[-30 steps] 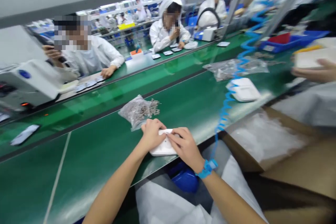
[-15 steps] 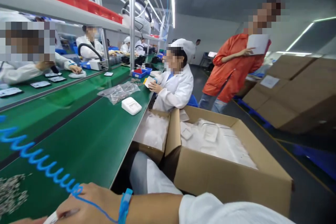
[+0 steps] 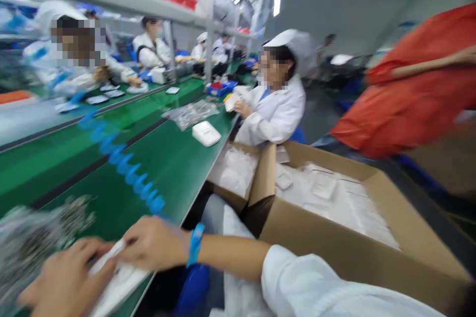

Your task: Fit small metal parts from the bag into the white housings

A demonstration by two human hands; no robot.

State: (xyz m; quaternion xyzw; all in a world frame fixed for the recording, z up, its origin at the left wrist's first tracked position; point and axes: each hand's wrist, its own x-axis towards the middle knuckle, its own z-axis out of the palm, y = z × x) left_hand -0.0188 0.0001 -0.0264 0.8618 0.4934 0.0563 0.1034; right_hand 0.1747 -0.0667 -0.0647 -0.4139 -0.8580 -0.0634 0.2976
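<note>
At the lower left, a white flat piece [image 3: 121, 285] lies at the green table's edge between my hands. My left hand [image 3: 70, 277] grips its near left side, fingers bent over it. My right hand [image 3: 156, 243], with a blue wrist strap, has its fingers pressed together on the piece's upper end. A blue coiled cord [image 3: 130, 171] runs from the strap across the green table [image 3: 148, 158]. Beside my left hand are a clear bag [image 3: 18, 242] and a pile of small metal parts [image 3: 76, 215]. Motion blurs the hands and the piece.
A white device [image 3: 206, 133] and a plastic bag [image 3: 191, 114] lie farther up the table. Open cartons [image 3: 316, 237] with wrapped white pieces stand at the right. A person in white [image 3: 275, 109] sits beyond them; another in orange [image 3: 420, 89] stands at the right. More people sit across the table.
The view has swung left and down, bringing my left hand, the white piece and the clear bag into sight. The person in orange now appears nearer the right edge.
</note>
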